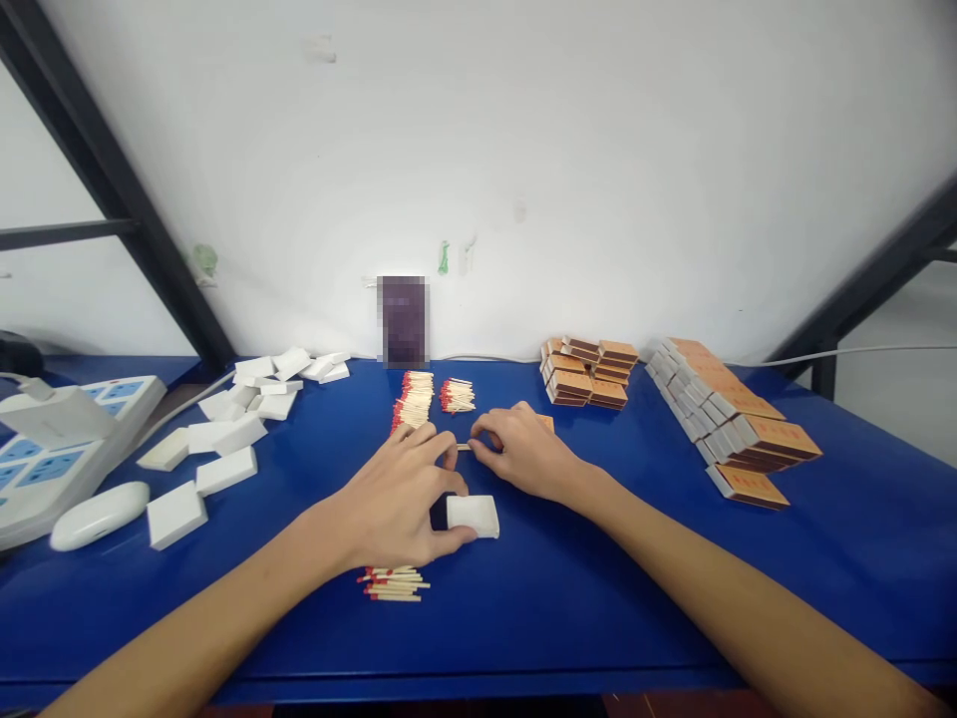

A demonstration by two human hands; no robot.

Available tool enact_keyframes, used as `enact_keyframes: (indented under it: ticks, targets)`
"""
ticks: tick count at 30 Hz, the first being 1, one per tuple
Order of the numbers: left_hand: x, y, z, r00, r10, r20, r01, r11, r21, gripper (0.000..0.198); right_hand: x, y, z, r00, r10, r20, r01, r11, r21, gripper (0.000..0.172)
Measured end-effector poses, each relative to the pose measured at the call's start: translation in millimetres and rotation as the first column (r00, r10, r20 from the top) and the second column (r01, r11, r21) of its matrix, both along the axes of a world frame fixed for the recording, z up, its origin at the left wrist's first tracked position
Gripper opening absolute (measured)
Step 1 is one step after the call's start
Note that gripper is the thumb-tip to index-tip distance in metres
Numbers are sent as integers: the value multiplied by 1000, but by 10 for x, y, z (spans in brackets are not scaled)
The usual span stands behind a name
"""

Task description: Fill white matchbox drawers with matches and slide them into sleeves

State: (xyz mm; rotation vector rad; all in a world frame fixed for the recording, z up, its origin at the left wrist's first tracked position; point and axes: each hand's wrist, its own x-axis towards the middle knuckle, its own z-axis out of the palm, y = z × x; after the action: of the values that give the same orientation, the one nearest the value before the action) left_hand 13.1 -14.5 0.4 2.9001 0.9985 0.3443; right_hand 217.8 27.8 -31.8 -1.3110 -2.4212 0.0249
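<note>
My left hand (pixel 404 494) rests on the blue table (pixel 568 598), thumb and fingers closed around a small white inner matchbox tray (pixel 474 516). My right hand (pixel 523 449) lies just beyond it, fingers curled and pinching matchsticks (pixel 464 447) that bridge both hands' fingertips. An orange matchbox sleeve (pixel 546 422) peeks out behind the right hand. A small heap of red-tipped matches (pixel 394 583) lies under my left wrist. Two more bundles of matches (pixel 415 397) (pixel 457 395) lie farther back at centre.
Several white trays (pixel 224 439) are scattered at the left. Orange matchboxes are stacked at back centre-right (pixel 589 372), with a long row (pixel 729 414) at right. A white power strip (pixel 52 439) and a white mouse (pixel 100 515) sit at far left. Black frame bars flank the wall.
</note>
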Motion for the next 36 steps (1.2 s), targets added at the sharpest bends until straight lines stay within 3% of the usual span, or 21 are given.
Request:
enact_keyframes:
  ticks: [11, 22, 30, 36]
  targets:
    - [-41, 29, -19, 1000, -3, 6, 3, 1000, -4, 40, -83, 373, 90, 988, -103, 116, 92, 991, 95, 18]
    - [-33, 27, -5, 1000, 6, 1, -6, 999, -40, 37, -151, 501, 53, 986, -128, 110, 127, 992, 20, 9]
    - [-34, 25, -17, 1000, -2, 13, 2, 999, -44, 36, -83, 392, 92, 995, -89, 48, 89, 996, -10, 6]
    - [-39, 18, 2, 1000, -7, -10, 7, 999, -40, 36, -25, 238, 89, 1000, -10, -17, 7, 992, -124, 8]
